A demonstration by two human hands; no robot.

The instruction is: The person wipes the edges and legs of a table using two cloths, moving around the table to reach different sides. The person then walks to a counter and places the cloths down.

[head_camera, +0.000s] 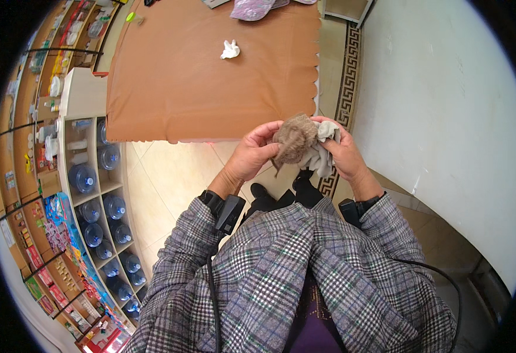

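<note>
Between my two hands hangs a bunched brown cloth [296, 139], fuzzy in texture, in front of the table's near edge. My left hand [258, 145] pinches its left side between thumb and fingers. My right hand [342, 148] grips a crumpled pale grey cloth [320, 156], which presses against the brown one. Whether the right fingertips also hold the brown cloth is hidden behind the bundle. Beyond them stands a table with a brown cover [209, 97]. A crumpled white tissue [230, 50] lies on the cover.
At the far edge of the table are a pinkish patterned item [251, 9] and a small container with a green lid [131, 17]. Shelving on the left holds several large blue water bottles [82, 177] and packaged goods. A large white surface [430, 97] borders the right side.
</note>
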